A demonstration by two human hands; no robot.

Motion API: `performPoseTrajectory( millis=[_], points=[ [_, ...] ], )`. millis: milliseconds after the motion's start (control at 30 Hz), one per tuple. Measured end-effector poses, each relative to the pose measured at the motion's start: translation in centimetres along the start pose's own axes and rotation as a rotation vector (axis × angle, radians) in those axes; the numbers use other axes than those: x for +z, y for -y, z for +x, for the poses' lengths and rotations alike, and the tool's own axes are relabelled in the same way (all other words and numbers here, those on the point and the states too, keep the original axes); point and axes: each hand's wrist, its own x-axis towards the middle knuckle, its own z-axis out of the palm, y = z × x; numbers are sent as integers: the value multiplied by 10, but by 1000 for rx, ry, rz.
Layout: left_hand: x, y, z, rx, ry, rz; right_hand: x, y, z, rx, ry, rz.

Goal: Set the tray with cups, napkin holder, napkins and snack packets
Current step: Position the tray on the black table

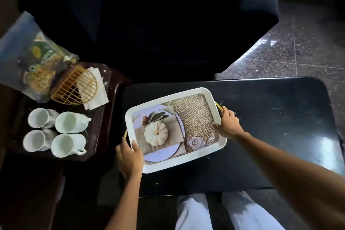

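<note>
A white tray (168,97) with gold handles and a printed pumpkin picture sits on the black table (270,117), nothing in it. My left hand (128,157) grips its near-left edge and my right hand (228,124) grips its right end by the handle. On a dark side table (97,132) to the left stand several white cups (70,122) in a square. Behind them lies a gold wire napkin holder (74,89) tipped over white napkins (97,87). A clear bag of snack packets (28,58) rests at the far left.
A large black armchair (149,24) stands behind both tables. Speckled stone floor (308,43) shows at the right. My knees in light trousers (194,213) sit under the black table's near edge.
</note>
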Motion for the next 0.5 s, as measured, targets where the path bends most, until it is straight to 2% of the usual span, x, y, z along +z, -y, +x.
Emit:
performPoseTrajectory(
  millis=[100, 267, 500],
  points=[
    [6, 0, 12, -66, -87, -143, -1, 0, 20, -8, -70, 125],
    [11, 10, 31, -143, -98, -264, 1, -13, 34, -1, -196, 232],
    [21, -12, 15, -93, -109, -327, -16, -74, 16, 53, -275, 395]
  ],
)
